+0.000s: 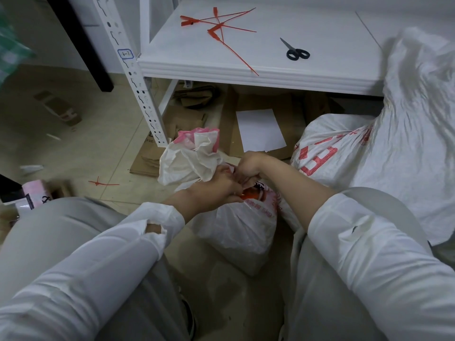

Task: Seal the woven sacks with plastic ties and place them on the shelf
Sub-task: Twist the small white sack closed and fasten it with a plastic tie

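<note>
A white woven sack (236,230) with red print stands on the floor between my knees. Its gathered neck flares out above my hands as crumpled cloth (189,161) with a pink edge. My left hand (216,188) and my right hand (248,166) are both closed around that neck, fingers meeting; a red plastic tie may be between them, but my fingers hide it. Several red plastic ties (219,25) lie on the white shelf (246,70) above.
Black scissors (296,52) lie on the shelf. A second tied white sack (327,148) with red print sits at the right, with a large crumpled sack (418,119) beside it. Flattened cardboard and a white sheet (259,130) lie under the shelf. One red tie (102,182) lies on the floor.
</note>
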Action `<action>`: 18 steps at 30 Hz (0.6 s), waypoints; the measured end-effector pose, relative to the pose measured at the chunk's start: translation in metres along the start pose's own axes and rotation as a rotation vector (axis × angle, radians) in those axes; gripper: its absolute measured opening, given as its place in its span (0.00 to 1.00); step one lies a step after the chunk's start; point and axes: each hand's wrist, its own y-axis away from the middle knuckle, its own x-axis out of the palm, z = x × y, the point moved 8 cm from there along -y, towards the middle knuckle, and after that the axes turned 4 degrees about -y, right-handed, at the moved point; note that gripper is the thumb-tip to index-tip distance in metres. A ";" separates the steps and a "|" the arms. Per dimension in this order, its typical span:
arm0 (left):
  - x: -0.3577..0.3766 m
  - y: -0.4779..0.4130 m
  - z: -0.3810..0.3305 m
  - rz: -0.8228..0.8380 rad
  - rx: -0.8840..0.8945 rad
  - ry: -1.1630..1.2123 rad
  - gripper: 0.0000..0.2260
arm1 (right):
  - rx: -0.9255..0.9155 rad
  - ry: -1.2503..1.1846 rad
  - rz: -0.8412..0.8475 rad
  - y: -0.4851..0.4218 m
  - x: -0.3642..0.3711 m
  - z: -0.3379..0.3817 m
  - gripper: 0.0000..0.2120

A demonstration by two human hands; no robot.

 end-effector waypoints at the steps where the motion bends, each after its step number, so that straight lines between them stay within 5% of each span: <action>1: 0.001 0.001 0.000 0.009 -0.002 -0.008 0.17 | 0.000 0.002 0.005 0.000 0.002 0.001 0.09; 8: 0.000 -0.001 -0.002 -0.042 -0.055 -0.062 0.12 | -0.004 -0.011 -0.046 -0.001 -0.002 0.001 0.02; 18: -0.005 0.002 0.007 -0.068 -0.180 -0.031 0.11 | 0.027 -0.013 0.006 -0.002 -0.001 -0.003 0.10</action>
